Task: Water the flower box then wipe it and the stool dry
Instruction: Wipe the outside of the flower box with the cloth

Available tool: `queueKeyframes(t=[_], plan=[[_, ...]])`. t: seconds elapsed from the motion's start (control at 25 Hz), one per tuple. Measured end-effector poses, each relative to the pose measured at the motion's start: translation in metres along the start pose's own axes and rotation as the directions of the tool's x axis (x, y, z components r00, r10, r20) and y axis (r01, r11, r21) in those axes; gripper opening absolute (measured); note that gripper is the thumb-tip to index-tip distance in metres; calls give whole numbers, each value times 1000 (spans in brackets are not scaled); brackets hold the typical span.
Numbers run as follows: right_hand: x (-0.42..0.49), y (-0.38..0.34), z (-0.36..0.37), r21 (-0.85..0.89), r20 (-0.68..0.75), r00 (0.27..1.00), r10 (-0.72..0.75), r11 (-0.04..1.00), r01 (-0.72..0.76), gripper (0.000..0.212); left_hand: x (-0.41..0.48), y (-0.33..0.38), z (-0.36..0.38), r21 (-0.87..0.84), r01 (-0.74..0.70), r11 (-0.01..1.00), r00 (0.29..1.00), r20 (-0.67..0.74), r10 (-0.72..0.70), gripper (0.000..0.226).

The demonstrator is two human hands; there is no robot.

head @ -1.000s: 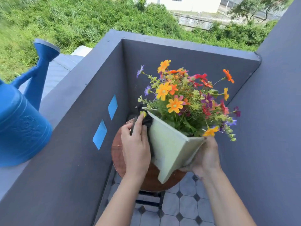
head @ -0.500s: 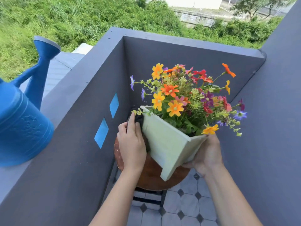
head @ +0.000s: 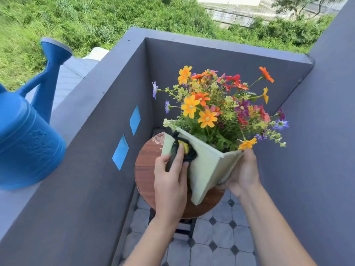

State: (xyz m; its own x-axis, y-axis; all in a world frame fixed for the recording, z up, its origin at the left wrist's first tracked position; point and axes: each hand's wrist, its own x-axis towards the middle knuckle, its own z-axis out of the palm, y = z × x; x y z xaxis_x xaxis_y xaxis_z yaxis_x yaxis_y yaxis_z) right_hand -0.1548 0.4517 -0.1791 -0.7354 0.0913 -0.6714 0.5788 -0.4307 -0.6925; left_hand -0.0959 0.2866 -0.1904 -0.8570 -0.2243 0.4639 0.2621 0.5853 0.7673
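Observation:
A pale green flower box (head: 207, 169) full of orange, yellow, red and purple flowers (head: 217, 108) is tilted above a round brown wooden stool (head: 146, 166). My right hand (head: 243, 173) grips the box's right end from below. My left hand (head: 170, 181) presses a dark cloth with a yellow patch (head: 182, 150) against the box's left long side. Water drops glisten on the stool top at its far edge (head: 158, 137). The stool's legs are mostly hidden under its seat.
A blue watering can (head: 28, 143) stands on the grey ledge (head: 84, 96) at left, its spout pointing away. Grey walls enclose the corner, with two blue tape patches (head: 127, 137) on the left wall. Grey tiled floor (head: 217, 239) lies below; green vegetation is beyond.
My left hand with the cloth slid up to the box's rim and has now come back down along its left side. The box stays tilted in my right hand.

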Motion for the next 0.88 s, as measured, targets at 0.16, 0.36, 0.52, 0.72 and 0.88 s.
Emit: queueKeyframes(t=[0.16, 0.36, 0.52, 0.72, 0.88], plan=[[1, -1, 4, -17, 18, 1000, -11, 1000, 11, 93, -23, 12, -7, -90, -213, 973, 968, 116, 223, 36], [0, -10, 6, -19, 45, 999, -26, 999, 27, 85, -6, 10, -1, 141, -242, 960, 970, -2, 245, 34], [3, -8, 0, -59, 16, 1000, 0, 998, 1, 92, 35, -17, -10, 41, 304, 952, 947, -124, -297, 38], [7, -7, -3, -56, -17, 1000, -14, 998, 14, 104, 72, -26, -32, -126, 488, 864, 851, 291, -438, 41], [11, 2, 5, 26, -125, 990, -66, 997, 69, 119, 83, -13, -35, -77, 489, 869, 812, 403, -422, 32]])
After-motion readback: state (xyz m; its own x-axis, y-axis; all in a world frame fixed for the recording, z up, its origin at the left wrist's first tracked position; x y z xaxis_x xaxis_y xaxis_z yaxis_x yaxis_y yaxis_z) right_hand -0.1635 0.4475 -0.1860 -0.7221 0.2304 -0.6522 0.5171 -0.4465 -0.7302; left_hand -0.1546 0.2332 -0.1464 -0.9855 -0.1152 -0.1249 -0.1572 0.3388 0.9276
